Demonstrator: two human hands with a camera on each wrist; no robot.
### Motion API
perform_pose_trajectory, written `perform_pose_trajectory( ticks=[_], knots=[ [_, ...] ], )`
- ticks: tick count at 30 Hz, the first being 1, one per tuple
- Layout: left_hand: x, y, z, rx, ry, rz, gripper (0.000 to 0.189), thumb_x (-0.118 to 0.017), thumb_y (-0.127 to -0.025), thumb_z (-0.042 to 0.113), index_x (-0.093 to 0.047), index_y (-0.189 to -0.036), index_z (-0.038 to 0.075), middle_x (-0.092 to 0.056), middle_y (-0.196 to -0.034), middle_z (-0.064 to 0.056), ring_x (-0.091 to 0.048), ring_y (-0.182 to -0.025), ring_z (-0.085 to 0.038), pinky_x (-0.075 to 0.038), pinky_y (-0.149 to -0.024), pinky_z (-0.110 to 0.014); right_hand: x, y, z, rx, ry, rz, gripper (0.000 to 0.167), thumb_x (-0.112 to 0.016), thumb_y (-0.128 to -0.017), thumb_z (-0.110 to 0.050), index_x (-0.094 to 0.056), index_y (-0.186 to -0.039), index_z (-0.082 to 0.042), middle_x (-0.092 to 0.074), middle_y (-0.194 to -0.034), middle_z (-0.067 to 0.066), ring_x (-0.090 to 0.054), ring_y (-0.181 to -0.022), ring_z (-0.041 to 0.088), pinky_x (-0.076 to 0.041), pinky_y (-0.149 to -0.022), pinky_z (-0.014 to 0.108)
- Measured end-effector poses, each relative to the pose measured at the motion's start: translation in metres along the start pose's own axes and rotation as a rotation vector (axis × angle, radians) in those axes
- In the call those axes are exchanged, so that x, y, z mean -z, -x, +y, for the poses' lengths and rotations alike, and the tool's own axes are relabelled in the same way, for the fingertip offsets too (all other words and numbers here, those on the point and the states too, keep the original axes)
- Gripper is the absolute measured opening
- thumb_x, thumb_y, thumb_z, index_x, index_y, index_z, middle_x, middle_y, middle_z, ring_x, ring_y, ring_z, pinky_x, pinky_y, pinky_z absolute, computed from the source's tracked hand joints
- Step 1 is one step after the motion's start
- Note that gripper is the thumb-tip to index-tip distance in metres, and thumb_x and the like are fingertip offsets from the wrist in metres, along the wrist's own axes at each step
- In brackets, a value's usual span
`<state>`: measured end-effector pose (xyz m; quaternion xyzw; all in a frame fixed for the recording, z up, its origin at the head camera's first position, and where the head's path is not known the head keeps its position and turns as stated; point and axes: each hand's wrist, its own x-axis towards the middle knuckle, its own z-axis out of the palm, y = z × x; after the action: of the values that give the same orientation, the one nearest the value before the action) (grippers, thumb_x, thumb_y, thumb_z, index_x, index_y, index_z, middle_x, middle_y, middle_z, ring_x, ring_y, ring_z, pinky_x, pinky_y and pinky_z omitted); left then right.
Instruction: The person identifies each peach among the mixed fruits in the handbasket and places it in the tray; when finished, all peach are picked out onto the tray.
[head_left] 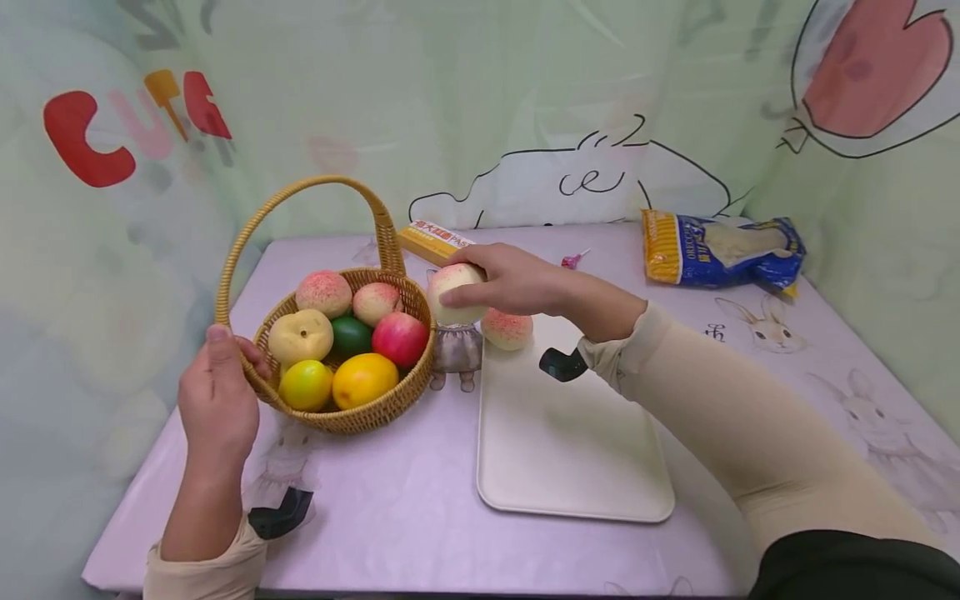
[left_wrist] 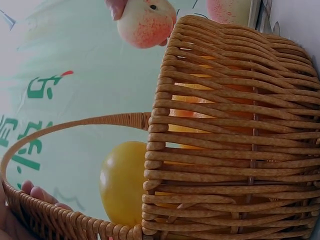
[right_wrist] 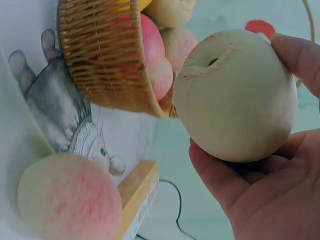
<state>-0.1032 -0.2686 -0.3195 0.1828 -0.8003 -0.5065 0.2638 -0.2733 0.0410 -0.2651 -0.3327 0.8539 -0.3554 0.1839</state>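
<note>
Peach (right_wrist: 235,95) is pinched in the fingers of the right hand (head_left: 516,279), held up just right of the basket (head_left: 375,412), no real long axis. Left hand (head_left: 219,400)'s over on the left, gripping the handle (head_left: 387,243) base.

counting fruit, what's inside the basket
Two peaches, a pale fruit, a green one, a red one, a yellow-green one, an orange-yellow one; anything beneath them is covered.

Head view: from above the near edge of the table (head_left: 375,517), facing forward and down. Left wrist view: sideways, close to the wicker basket (left_wrist: 285,125). Right wrist view: sideways, close to the raised peach (right_wrist: 237,100). All three share basket and peach.
</note>
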Motion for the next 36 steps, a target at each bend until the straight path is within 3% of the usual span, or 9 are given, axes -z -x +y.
perform_pose_trajectory(
  ticks=[7,20,27,36],
  knots=[
    [-0.001,0.000,-0.001,0.002,0.005,-0.005,0.051,-0.030,-0.111,0.053,-0.058,-0.095,0.013,-0.057,-0.081,0.003,-0.049,-0.075,-0.019,-0.044,-0.060,-0.019,0.014,0.018,0.015,-0.017,-0.031,0.072,0.044,-0.071,-0.098,-0.034,-0.062,-0.135,-0.013,-0.065,-0.121,0.007,-0.058,-0.109,0.025,-0.048,-0.095,0.041],
    [0.000,0.001,0.000,-0.009,-0.015,0.006,0.052,-0.030,-0.111,0.054,-0.058,-0.094,0.013,-0.057,-0.081,0.001,-0.049,-0.074,-0.019,-0.045,-0.059,-0.018,0.032,0.045,0.053,-0.145,-0.033,0.152,0.048,-0.069,-0.101,-0.037,-0.058,-0.140,-0.011,-0.064,-0.127,0.010,-0.056,-0.113,0.028,-0.045,-0.097,0.044],
    [0.001,0.001,-0.004,-0.051,-0.025,0.020,0.052,-0.030,-0.112,0.049,-0.058,-0.094,0.010,-0.056,-0.077,0.006,-0.046,-0.069,-0.018,-0.041,-0.057,-0.020,0.037,0.056,0.072,-0.235,-0.028,0.161,0.055,-0.067,-0.102,-0.040,-0.053,-0.146,-0.010,-0.062,-0.134,0.013,-0.055,-0.116,0.032,-0.047,-0.101,0.048],
    [0.000,0.001,-0.004,-0.052,-0.031,0.017,0.050,-0.029,-0.112,0.048,-0.057,-0.095,0.010,-0.055,-0.077,0.007,-0.047,-0.070,-0.017,-0.042,-0.057,-0.018,0.033,0.060,0.099,-0.302,0.027,0.151,0.057,-0.066,-0.102,-0.042,-0.052,-0.145,-0.007,-0.061,-0.128,0.016,-0.052,-0.114,0.033,-0.044,-0.097,0.047]
  ],
)
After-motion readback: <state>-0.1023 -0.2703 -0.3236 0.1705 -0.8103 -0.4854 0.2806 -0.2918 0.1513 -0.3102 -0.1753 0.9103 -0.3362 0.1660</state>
